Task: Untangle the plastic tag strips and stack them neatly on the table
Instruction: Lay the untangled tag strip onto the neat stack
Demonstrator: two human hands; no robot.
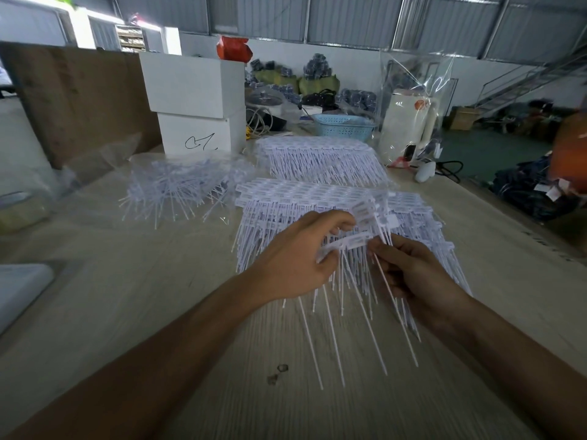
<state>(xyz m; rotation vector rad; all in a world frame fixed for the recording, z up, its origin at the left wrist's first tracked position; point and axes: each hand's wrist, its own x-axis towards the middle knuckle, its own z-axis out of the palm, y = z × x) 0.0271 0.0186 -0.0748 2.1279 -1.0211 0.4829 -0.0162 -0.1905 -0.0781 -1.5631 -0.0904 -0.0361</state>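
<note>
Above the wooden table (133, 312), my left hand (295, 258) grips the header bar of a white plastic tag strip (346, 242) whose long thin tails hang down toward me. My right hand (413, 274) pinches the strip's right end and a few of its tails. Just behind my hands lies a neat stack of tag strips (301, 195), tails pointing toward me. A second neat stack (317, 154) lies farther back. A tangled heap of strips in a clear plastic bag (178, 185) sits at the back left.
Two stacked white boxes (193, 100) stand behind the tangled heap, beside a brown board (79, 96). A blue basket (344, 127), a white appliance (406, 125) under clear film and cables are at the back. The table's right edge (521, 230) runs diagonally.
</note>
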